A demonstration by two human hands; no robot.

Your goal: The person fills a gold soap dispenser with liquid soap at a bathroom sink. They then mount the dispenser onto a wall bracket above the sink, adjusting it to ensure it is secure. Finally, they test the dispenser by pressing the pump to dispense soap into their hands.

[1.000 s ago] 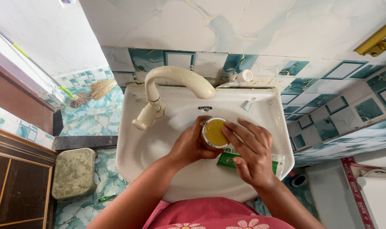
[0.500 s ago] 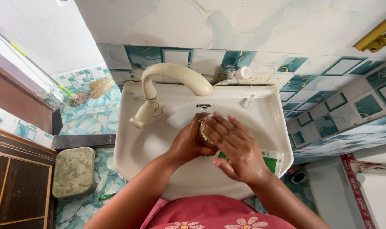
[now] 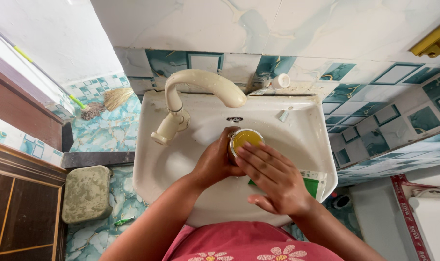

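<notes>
While cupped in the left hand's (image 3: 215, 162) clenched grip, yellow-filled tin (image 3: 245, 139) under right hand's (image 3: 273, 176) flat, released fingers.

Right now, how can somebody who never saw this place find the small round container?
Start at the white washbasin. Over its bowl, below the cream tap, the left hand grips the container. It alone is round, with yellow contents; the green and white packet is flat.

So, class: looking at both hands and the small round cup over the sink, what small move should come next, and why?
Probably slide the right hand off the cup. The left hand grips it over the sink; right fingertips cover its rim, and yellow shows inside.
</notes>
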